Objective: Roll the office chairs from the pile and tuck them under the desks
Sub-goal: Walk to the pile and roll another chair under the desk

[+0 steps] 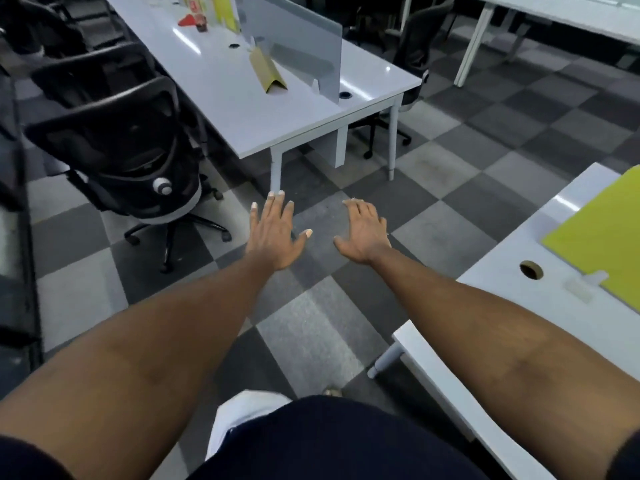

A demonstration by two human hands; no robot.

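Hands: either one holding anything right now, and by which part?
Nothing held. Left hand and right hand are both open, fingers spread, over bare floor, clear of the nearest chair.

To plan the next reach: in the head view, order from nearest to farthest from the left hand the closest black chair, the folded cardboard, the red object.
1. Black chair, just left of the left hand.
2. Folded cardboard, on the desk ahead.
3. Red object, at the desk's far end.
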